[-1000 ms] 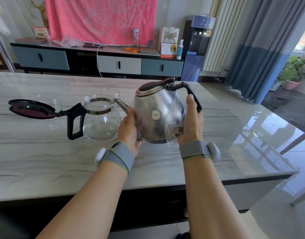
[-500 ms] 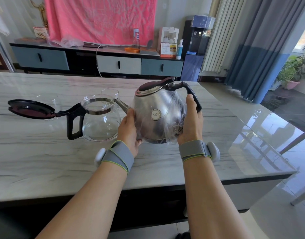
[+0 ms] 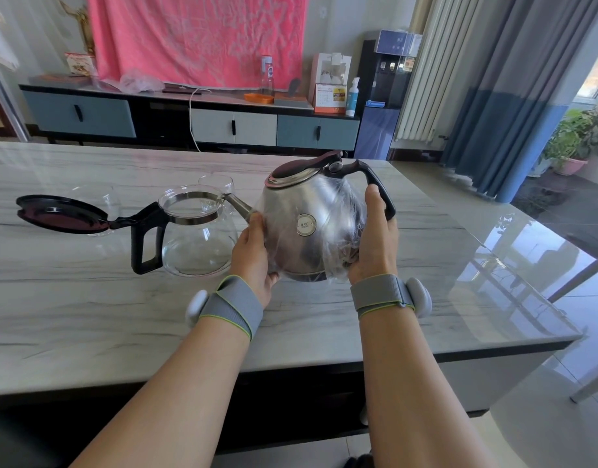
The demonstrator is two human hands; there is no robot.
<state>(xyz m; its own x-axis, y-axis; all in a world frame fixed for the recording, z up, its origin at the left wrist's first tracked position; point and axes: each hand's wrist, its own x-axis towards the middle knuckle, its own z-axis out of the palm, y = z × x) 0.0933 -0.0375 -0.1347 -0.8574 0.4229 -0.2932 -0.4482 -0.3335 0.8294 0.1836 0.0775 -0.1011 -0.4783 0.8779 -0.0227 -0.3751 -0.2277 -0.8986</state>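
So the steel kettle (image 3: pixel 307 204), wrapped in clear plastic film, sits squeezed between both hands over the middle of the table (image 3: pixel 88 315). The left hand (image 3: pixel 253 256) cups the side under the spout (image 3: pixel 240 206), and the right hand (image 3: pixel 373 244) wraps the opposite side just below the black handle (image 3: pixel 375 184). It's tilted a bit; can't tell if the base touches the table. The glass carafe (image 3: pixel 196 244), lid flipped open, stands just beside it toward the left edge.
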